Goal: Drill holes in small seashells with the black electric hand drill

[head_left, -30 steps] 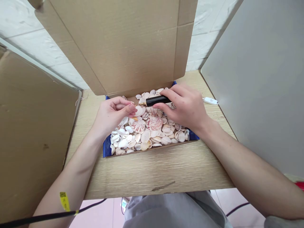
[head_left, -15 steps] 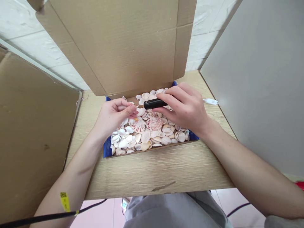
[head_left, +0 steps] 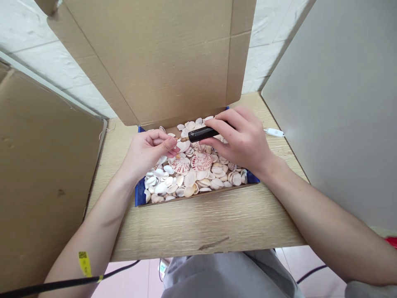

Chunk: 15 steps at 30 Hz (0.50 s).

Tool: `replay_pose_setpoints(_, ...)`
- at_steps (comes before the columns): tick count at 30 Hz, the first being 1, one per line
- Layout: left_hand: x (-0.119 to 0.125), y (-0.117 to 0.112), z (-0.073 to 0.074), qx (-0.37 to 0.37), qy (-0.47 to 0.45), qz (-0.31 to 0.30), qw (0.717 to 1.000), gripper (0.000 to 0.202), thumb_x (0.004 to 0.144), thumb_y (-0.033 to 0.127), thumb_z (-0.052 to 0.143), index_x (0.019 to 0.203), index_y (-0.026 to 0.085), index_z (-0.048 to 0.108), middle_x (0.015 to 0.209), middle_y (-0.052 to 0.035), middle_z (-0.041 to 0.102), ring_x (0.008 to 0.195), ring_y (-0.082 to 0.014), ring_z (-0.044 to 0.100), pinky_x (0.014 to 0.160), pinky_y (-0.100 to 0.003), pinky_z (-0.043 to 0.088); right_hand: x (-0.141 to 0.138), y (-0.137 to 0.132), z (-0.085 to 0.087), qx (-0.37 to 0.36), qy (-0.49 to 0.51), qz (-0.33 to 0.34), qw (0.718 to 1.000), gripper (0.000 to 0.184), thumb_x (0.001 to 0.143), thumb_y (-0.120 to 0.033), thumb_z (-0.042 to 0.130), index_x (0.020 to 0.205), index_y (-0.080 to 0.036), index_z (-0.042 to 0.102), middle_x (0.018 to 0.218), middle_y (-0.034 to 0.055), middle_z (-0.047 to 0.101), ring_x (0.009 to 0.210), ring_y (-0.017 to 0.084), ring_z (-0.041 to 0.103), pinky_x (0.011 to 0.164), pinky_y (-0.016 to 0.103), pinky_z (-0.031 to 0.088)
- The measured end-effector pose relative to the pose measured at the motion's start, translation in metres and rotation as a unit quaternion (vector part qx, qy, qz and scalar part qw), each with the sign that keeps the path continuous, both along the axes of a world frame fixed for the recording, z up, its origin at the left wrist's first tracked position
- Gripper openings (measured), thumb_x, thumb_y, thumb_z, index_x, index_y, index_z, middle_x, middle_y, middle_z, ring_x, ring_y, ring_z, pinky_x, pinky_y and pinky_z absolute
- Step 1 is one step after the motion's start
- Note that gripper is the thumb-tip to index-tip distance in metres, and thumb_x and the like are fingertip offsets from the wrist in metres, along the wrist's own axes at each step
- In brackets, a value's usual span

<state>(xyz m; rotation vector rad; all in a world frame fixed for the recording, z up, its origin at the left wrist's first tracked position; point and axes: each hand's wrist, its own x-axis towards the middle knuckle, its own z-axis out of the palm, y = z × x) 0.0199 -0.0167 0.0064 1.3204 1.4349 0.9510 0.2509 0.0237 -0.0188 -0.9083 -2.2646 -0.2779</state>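
Along the R side stands a big grey panel [head_left: 344, 116], w/ a brown cardboard panel [head_left: 46, 178] at far L & a white brick wall [head_left: 266, 51] at the back. Btwn the panels is the pale wood-grain counter [head_left: 198, 223]; the person's grey trousers [head_left: 229, 275] show below its front edge. On it sits a shallow cardboard box [head_left: 141, 194] w/ blue ends, its tall brown flap [head_left: 164, 58] standing up at the rear. Both hands are over the box, facing each other. R hand [head_left: 246, 136]: partly closed, thumb below & fingers on top, gripping a black mini drill [head_left: 203, 133] nearly level above the box, nose to the L. L hand [head_left: 149, 151]: thumb & index pinched tight, other fingers curled, holding a small item [head_left: 177, 139], mostly hidden, can't ID. Box is full of seashells [head_left: 190, 179], mostly white/cream; two reddish-striped scallop shells [head_left: 201, 161] lie side by side nr the middle. White inline switch [head_left: 274, 132] on the counter, just R of the R hand. Yellow tag [head_left: 84, 264] on a black cable [head_left: 56, 284], lower L. Smallest: the drill's brass-coloured tip [head_left: 184, 140], right by the L fingertips; contact unclear.
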Motion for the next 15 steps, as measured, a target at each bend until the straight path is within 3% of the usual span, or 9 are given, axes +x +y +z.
replay_pose_setpoints(6,-0.0005,0.0008,-0.0034,0.026,0.016,0.027,0.999,0.012,0.075,0.029,0.076,0.076,0.019,0.068,0.070,-0.0009,0.074,0.067,-0.0151,0.071,0.066,-0.025,0.058,-0.0025,-0.0011,-0.0015,-0.055,-0.046,-0.016,0.997,0.047,0.093,-0.057,0.045,0.084,-0.016,0.065,0.071,0.0032,0.064,0.065,0.015,0.055,0.055,0.029,0.028)
replay_pose_setpoints(10,-0.0003,0.0013,-0.0069,0.056,0.014,0.030,0.998,0.016,0.070,0.029,0.080,0.075,0.019,0.070,0.067,-0.0003,0.074,0.062,-0.0147,0.070,0.057,-0.023,0.054,-0.0024,-0.0031,-0.0014,-0.072,-0.068,-0.017,0.995,0.047,0.094,-0.057,0.044,0.080,-0.016,0.063,0.071,0.0022,0.067,0.061,0.014,0.057,0.052,0.028,0.021)
replay_pose_setpoints(15,0.0018,0.0003,-0.0087,0.110,0.029,0.051,0.992,0.014,0.066,0.026,0.083,0.075,0.020,0.074,0.069,-0.0004,0.075,0.059,-0.0125,0.067,0.053,-0.021,0.051,-0.0027,-0.0051,0.0012,-0.093,-0.097,0.012,0.991,0.051,0.096,-0.058,0.037,0.082,-0.016,0.062,0.071,0.0028,0.068,0.058,0.015,0.058,0.051,0.028,0.021)
